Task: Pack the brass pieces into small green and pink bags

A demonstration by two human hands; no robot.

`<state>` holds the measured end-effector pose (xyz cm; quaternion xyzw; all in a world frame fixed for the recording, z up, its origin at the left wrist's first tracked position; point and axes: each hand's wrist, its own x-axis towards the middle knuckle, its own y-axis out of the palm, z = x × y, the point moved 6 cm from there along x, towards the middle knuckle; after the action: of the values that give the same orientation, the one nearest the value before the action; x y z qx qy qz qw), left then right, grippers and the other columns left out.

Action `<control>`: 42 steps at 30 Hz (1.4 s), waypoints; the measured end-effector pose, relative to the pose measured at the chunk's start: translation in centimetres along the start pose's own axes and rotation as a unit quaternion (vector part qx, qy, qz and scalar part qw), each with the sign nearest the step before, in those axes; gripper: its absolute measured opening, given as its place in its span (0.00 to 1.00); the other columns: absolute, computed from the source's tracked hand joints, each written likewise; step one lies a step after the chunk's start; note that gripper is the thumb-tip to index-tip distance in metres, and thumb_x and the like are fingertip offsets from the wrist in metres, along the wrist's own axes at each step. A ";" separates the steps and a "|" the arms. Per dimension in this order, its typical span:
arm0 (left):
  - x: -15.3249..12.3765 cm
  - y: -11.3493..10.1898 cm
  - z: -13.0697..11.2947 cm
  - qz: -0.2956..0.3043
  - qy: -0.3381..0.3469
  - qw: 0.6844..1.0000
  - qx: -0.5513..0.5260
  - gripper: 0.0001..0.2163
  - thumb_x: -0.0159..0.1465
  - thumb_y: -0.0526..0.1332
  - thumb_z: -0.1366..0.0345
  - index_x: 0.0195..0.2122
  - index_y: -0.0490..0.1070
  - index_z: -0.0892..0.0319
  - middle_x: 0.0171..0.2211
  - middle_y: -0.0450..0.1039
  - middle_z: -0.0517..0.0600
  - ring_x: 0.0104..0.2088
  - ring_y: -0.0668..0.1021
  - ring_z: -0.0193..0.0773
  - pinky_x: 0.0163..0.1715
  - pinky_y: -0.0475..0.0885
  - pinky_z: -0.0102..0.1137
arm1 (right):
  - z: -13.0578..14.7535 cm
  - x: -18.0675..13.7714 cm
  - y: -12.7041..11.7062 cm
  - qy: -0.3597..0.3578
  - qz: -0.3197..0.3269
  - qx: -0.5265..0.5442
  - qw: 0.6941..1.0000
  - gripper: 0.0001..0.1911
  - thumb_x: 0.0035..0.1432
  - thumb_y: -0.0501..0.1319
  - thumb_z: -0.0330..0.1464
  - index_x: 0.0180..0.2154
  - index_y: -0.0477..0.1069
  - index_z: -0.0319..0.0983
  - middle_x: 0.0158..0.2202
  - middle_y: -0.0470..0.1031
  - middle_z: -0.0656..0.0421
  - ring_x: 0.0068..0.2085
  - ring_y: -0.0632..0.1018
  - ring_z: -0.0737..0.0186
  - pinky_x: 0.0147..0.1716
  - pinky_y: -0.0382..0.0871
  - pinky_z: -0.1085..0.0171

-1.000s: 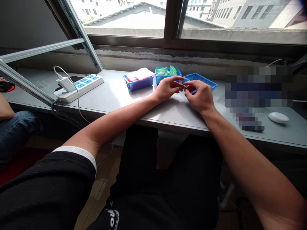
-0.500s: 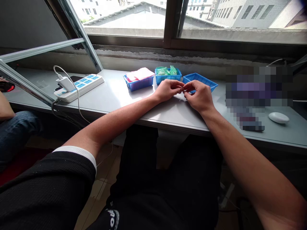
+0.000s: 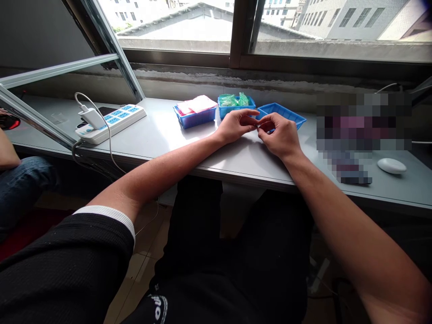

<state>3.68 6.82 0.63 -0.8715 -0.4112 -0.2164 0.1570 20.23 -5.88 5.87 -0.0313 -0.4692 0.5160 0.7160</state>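
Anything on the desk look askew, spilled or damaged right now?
Mildly askew: the rightmost blue bin sits at a different angle from the green-filled bin beside it. I see no spill or damage, though pixelation at right hides part of the desk.

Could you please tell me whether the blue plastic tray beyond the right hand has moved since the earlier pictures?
No, the blue plastic tray keeps its place relative to the dark brown metal window post.

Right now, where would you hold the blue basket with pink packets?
I'd take the blue basket by the left end of its rim, coming from the left. It stands upright with that rim showing, while its right end sits close to the green-packet basket, and pink packets seem to cover the rim there.
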 end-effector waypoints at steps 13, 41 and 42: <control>-0.7 0.8 -2.7 -0.004 -0.033 0.995 0.090 0.26 0.74 0.85 0.40 0.56 0.95 0.60 0.50 0.95 0.58 0.49 0.92 0.42 0.50 0.84 0.35 | 0.4 0.0 -0.3 -0.017 -0.029 -0.029 0.999 0.12 0.66 0.72 0.23 0.42 0.84 0.47 0.43 0.94 0.55 0.43 0.94 0.44 0.51 0.91 0.46; -0.5 0.5 -2.0 -0.040 -0.033 0.998 0.027 0.19 0.67 0.80 0.78 0.58 0.88 0.60 0.50 0.97 0.56 0.52 0.95 0.44 0.60 0.88 0.41 | 0.0 0.0 0.0 -0.004 0.012 -0.037 0.999 0.14 0.63 0.72 0.30 0.49 0.89 0.49 0.44 0.96 0.53 0.47 0.94 0.39 0.59 0.93 0.39; -0.5 0.5 -2.1 -0.044 -0.032 0.998 0.039 0.17 0.68 0.80 0.76 0.57 0.88 0.60 0.49 0.97 0.56 0.50 0.95 0.43 0.57 0.87 0.39 | 0.1 0.0 0.1 -0.012 0.014 -0.042 0.999 0.16 0.64 0.71 0.29 0.50 0.90 0.48 0.44 0.95 0.53 0.48 0.94 0.39 0.61 0.93 0.39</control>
<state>3.29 5.28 2.10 -0.8524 -0.4617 -0.1790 0.1677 20.15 -5.88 5.86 -0.0614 -0.4984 0.5060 0.7013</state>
